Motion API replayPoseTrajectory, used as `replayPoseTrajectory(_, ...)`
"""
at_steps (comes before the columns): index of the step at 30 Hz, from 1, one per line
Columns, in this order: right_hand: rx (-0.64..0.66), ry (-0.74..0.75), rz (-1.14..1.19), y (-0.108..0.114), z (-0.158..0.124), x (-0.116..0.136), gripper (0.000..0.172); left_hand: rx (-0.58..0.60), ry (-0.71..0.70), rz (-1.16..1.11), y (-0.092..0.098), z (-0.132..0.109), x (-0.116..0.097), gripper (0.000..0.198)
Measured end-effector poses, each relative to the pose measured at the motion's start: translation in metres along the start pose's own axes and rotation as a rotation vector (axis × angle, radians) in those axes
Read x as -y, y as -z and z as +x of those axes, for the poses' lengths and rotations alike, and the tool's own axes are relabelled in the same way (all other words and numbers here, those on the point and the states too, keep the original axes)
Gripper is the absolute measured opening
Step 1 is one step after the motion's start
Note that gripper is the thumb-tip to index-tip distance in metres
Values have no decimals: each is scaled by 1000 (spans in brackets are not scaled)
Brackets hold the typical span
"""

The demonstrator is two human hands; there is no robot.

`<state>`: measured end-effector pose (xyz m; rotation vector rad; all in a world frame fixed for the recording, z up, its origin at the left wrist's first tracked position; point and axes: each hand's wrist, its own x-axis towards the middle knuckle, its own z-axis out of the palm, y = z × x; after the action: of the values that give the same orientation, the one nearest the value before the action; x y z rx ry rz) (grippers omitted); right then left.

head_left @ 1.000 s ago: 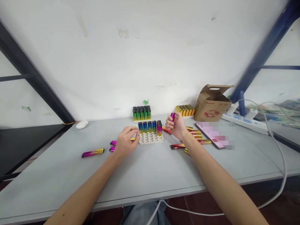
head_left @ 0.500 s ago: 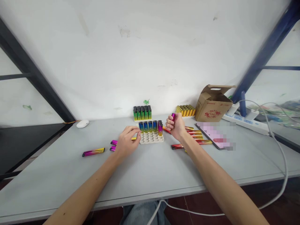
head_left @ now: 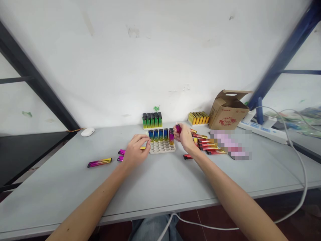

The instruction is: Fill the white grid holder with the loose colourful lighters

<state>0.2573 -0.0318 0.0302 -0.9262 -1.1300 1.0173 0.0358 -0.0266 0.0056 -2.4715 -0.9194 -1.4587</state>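
A white tray (head_left: pixel 162 147) with round holes bears a back row of blue-and-gold lighters (head_left: pixel 161 134). One purple-and-gold lighter (head_left: pixel 171 137) stands upright at its right side. My right hand (head_left: pixel 185 136) is closed around another purple lighter (head_left: pixel 178 128), just right of the tray; its lower part is hidden by my fingers. By the tray's left edge, my left hand (head_left: pixel 137 149) has its thumb and fingers drawn together; what they grip, if anything, is hidden. Purple-and-yellow lighters (head_left: pixel 121 152) lie partly behind this hand.
Another purple-and-yellow lighter (head_left: pixel 99 163) lies farther left. Several red-and-gold lighters (head_left: pixel 208 144) are at right. Behind stand green lighters (head_left: pixel 152 120), yellow lighters (head_left: pixel 199 118) and an open cardboard box (head_left: pixel 228 113). A power strip (head_left: pixel 265 131) and white cable (head_left: pixel 305 180) are at far right.
My right hand has moved left and slightly down with the purple lighter, closer to the tray's right side. The left hand has stayed in place.
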Motion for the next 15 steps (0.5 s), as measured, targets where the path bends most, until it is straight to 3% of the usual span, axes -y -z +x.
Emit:
replayPoseTrajectory(9, 69, 3, 35, 2, 1, 6, 41, 3, 17, 13, 0, 0, 1, 14)
replayPoseTrajectory(15, 133, 157, -38, 9, -1, 17, 14, 12, 23, 28, 0, 0, 1, 14)
